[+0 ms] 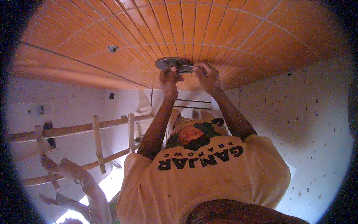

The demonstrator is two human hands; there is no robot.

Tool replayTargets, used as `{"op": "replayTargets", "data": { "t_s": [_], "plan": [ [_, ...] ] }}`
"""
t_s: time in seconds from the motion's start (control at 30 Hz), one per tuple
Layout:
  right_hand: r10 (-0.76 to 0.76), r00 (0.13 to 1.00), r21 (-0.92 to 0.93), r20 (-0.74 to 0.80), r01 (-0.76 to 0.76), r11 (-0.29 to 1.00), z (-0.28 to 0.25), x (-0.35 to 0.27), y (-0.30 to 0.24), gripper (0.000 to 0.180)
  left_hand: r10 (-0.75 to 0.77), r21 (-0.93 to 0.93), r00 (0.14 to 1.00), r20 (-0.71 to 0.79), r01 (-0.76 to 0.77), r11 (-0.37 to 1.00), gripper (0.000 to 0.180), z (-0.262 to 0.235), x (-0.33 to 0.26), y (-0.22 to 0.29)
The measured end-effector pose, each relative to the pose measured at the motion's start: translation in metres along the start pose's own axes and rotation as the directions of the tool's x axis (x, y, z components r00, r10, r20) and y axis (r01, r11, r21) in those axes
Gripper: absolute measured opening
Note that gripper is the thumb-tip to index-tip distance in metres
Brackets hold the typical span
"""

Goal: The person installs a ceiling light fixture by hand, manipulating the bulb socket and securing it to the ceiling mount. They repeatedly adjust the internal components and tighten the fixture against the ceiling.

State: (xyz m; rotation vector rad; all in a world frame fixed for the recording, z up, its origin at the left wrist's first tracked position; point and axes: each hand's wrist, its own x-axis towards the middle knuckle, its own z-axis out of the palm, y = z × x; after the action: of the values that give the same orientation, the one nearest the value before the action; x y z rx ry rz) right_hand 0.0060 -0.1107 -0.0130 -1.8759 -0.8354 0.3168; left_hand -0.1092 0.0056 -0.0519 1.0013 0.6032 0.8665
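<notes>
A dark, flat round disc [169,62] lies against or just off an orange surface [179,33] of narrow strips, upper middle. My left hand [170,80] is closed on its near edge, thumb up, with a small dark part showing beside the fingers. At the disc's right edge, my right hand [207,76] pinches the end of a thin, light-coloured rod or wire [187,66] that runs in toward the disc's underside. Its exact kind is too small to make out. Both forearms reach up from my pale printed shirt [209,175].
A wooden pole ladder [97,143] slants across the left, with another person's hand [48,163] by it and their sleeve [87,183] below. A small fitting [112,48] sits on the orange surface. Dark-speckled pale walls [298,112] stand on both sides.
</notes>
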Motion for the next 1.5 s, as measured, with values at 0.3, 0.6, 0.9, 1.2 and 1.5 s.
{"op": "replayTargets", "data": {
  "t_s": [0.3, 0.6, 0.9, 1.2, 1.5],
  "plan": [
    [-0.137, 0.99, -0.03, -0.02, 0.137, 0.99, -0.001, 0.006, 0.005, 0.022, -0.003, 0.154, 0.999, 0.036, -0.003, 0.988, 0.03, 0.001, -0.001, 0.016],
    [-0.179, 0.983, -0.017, -0.03, 0.179, 0.984, -0.005, 0.009, 0.01, 0.018, 0.097, 0.198, 0.995, -0.003, -0.094, 0.976, 0.035, 0.011, -0.004, 0.013],
    [-0.092, 0.995, 0.018, 0.023, 0.092, 0.996, 0.008, 0.013, 0.003, 0.018, 0.046, 0.269, 0.998, -0.053, -0.03, 0.963, 0.037, -0.001, 0.005, -0.005],
    [-0.283, 0.958, -0.129, -0.037, 0.276, 0.952, 0.004, 0.013, -0.005, 0.015, 0.099, 0.209, 0.994, -0.049, -0.087, 0.974, 0.034, -0.006, 0.007, -0.012],
    [-0.237, 0.971, -0.192, 0.001, 0.233, 0.953, 0.001, 0.011, -0.029, 0.012, 0.104, 0.241, 0.993, -0.053, -0.088, 0.966, 0.033, -0.005, 0.007, -0.011]
  ]
}}
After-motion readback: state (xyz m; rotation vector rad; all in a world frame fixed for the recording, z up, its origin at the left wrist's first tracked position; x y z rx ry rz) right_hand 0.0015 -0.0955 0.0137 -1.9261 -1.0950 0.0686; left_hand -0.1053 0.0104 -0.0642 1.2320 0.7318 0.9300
